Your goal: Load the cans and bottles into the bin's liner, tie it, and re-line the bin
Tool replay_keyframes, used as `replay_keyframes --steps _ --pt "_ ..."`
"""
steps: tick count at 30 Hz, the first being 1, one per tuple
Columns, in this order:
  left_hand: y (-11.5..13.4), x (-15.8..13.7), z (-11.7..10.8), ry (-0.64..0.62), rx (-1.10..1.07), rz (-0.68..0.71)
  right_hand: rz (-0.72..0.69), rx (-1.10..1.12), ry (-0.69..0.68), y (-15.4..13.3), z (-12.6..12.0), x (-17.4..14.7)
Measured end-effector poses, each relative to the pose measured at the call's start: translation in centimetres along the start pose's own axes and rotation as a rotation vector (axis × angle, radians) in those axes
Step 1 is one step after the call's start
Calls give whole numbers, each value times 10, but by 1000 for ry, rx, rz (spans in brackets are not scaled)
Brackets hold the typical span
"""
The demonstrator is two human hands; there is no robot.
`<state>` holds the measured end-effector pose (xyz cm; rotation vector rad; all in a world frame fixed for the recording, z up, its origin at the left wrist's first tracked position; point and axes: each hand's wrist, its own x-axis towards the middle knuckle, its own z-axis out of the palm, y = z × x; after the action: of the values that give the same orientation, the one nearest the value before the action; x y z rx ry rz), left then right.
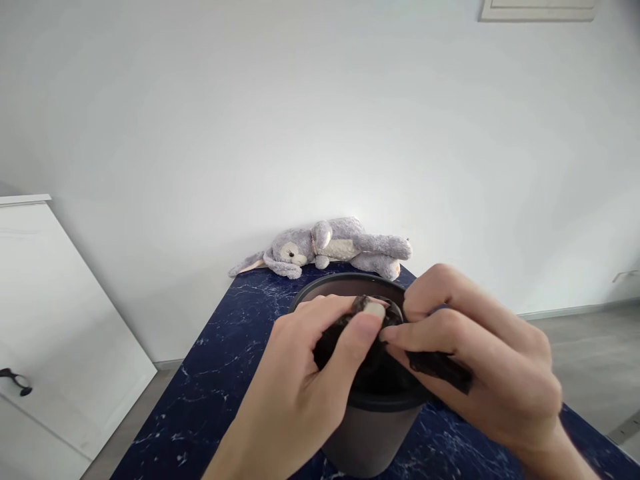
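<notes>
A dark grey round bin [367,433] stands on the dark blue marbled table [225,373] right in front of me. My left hand [305,387] and my right hand [480,360] meet above its rim, both pinching a thin black plastic bag [440,367]. The thumb and fingers of each hand are closed on the crumpled bag, which hangs partly into the bin's mouth. A strip of the bag sticks out under my right fingers. The inside of the bin is mostly hidden by my hands.
A grey plush rabbit [330,247] lies on its side at the table's far end against the white wall. A white cabinet [50,333] with a black handle stands at the left. Grey floor shows at the right.
</notes>
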<state>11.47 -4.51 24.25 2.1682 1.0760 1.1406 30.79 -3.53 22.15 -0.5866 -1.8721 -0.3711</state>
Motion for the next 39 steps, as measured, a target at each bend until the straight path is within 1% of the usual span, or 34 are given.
replay_keyframes --steps 2,5,9,13,18,21,25,31,36,39 --pt "0 1 -2 2 -20 -53 -56 34 -49 0 1 2" --pt "-2 1 -6 13 -42 -100 -46 74 -123 2 2 2" --pt "-7 3 -9 82 4 -137 74 67 -217 2 0 -2" --pt "-18 8 -10 183 120 -153 223 84 -242 3 -4 -3" --pt "-37 18 -18 255 283 -163 324 59 -336 10 -7 -2" --pt "-46 22 -26 275 364 -154 390 50 -367 14 -9 -1" --pt "-50 22 -35 304 420 -118 466 63 -422 17 -10 0" --pt "-57 25 -39 317 444 -190 563 86 -501 22 -13 -1" --pt "-80 33 -42 326 449 -236 588 50 -508 26 -19 -6" --pt "-93 37 -43 315 424 -255 621 25 -538 27 -22 -6"
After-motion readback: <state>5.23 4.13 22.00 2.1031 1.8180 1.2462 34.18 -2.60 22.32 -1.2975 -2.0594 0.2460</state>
